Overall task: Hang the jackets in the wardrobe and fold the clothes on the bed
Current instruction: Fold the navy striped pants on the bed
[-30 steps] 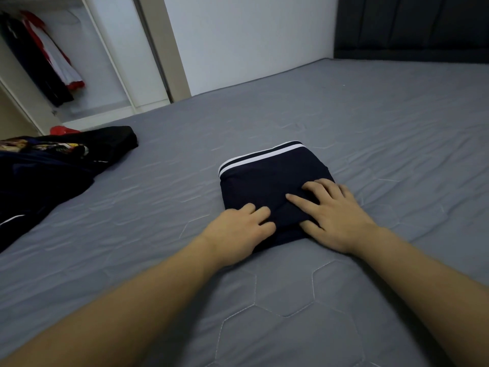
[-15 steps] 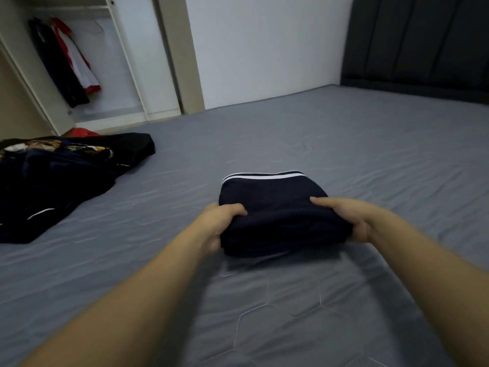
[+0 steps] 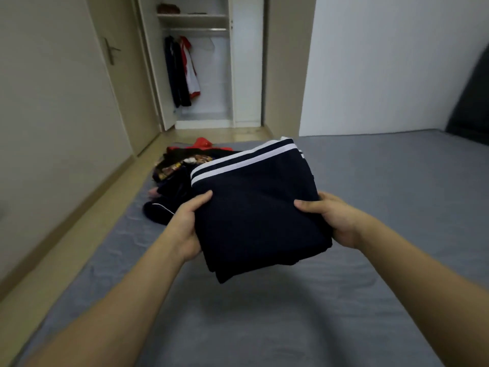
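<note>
I see the bed (image 3: 370,300), and the wardrobe (image 3: 201,75) has 2 jackets (image 3: 182,72) hung. A pile of clothes (image 3: 180,176) waits unfolded. My left hand (image 3: 186,229) and right hand (image 3: 336,221) pinch 1 folded garment (image 3: 259,218) above the bed.

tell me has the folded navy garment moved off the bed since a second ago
Yes. The folded garment lay flat on the bed; now the left hand and right hand hold it up above it.
</note>
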A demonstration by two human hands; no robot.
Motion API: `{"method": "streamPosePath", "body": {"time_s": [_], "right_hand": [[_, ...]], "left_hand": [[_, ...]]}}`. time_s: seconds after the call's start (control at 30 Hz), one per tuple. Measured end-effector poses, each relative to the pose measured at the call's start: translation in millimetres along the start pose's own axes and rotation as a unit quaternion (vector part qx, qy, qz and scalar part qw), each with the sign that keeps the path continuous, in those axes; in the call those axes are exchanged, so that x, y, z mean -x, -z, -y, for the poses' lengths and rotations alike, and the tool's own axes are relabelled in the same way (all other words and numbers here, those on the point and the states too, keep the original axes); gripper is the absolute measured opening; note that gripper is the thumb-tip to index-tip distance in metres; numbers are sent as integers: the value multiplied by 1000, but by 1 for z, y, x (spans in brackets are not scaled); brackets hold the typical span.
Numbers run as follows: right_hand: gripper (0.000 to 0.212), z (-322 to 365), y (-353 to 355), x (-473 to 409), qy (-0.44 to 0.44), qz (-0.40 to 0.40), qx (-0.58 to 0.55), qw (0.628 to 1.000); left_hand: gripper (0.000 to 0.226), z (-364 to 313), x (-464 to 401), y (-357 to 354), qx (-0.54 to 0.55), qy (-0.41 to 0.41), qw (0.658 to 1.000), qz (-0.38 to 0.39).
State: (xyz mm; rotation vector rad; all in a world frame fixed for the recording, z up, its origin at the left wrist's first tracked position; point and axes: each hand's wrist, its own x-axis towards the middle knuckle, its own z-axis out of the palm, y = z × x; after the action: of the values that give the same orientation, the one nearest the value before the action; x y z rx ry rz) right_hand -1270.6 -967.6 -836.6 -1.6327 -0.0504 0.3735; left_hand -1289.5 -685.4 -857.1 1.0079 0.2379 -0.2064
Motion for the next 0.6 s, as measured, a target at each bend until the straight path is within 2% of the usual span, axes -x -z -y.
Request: {"method": "streamPosePath", "body": {"time_s": [0.1,0.17,0.23,0.3,0.37,0.4,0.5,0.6], "right_hand": [[35,101,-51,-5,3,25,35,999],[36,180,-88,-3,3,40,62,997],[36,265,-122,5,13,59,106,993],[33,353,-155,16,34,90,183,978],[35,440,-191,31,61,133,276,950],[37,482,-210,39,76,152,320,932],[37,592,-276,63,115,200,416,879],[34,670,-346,78,119,242,458,847]], "left_hand": [[30,-99,29,12,-10,-7,999,-42],[41,-170,55,15,-42,-3,996,-75],[50,-245,85,12,-121,-28,986,-115],[74,-324,123,6,-211,-56,966,-137],[98,-400,165,0,-266,-63,958,-86],[98,-435,186,-4,-295,-53,953,-43],[76,-523,248,-10,-339,-20,939,49],[61,-596,289,7,-291,-27,955,58]]}}
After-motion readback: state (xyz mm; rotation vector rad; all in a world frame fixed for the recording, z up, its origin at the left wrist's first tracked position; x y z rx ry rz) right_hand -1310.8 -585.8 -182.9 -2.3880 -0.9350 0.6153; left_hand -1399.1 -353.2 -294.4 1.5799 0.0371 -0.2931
